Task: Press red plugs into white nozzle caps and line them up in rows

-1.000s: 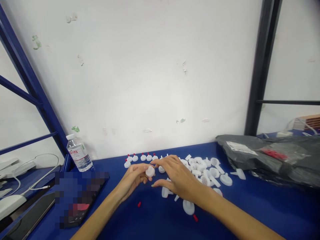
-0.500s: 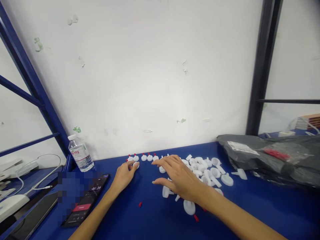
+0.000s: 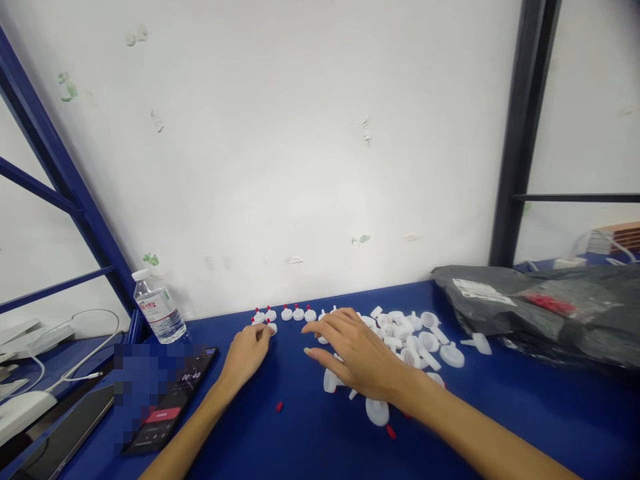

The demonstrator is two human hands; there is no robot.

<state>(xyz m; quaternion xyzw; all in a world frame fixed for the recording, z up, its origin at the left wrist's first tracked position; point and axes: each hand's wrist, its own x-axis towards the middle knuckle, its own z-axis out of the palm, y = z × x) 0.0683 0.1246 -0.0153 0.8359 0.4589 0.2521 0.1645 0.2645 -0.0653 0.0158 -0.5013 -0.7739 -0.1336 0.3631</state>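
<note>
My left hand [image 3: 246, 355] is at the near end of a small group of white spout caps with red tips. Its fingers are pinched at the edge of one such cap [image 3: 273, 328], which stands upright; the fingertips partly hide the contact. Behind it, more red-tipped caps [image 3: 299, 314] stand in a row near the wall. My right hand [image 3: 350, 353] hovers palm down, thumb and fingers apart, over the left side of a pile of loose white spout caps [image 3: 400, 330]. It covers some of them, and nothing shows in its grip.
One small red tip [image 3: 279, 406] lies in front, another [image 3: 391, 432] near a white cap [image 3: 377, 412]. At left are a water bottle [image 3: 159, 310] and a phone [image 3: 173, 407]. A grey plastic bag [image 3: 480, 313] lies at right on the blue table [image 3: 310, 447].
My left fingers have drawn slightly left and closer round the cap, whose red tip now shows. The right hand has kept its open pose; the view has shifted a little.
</note>
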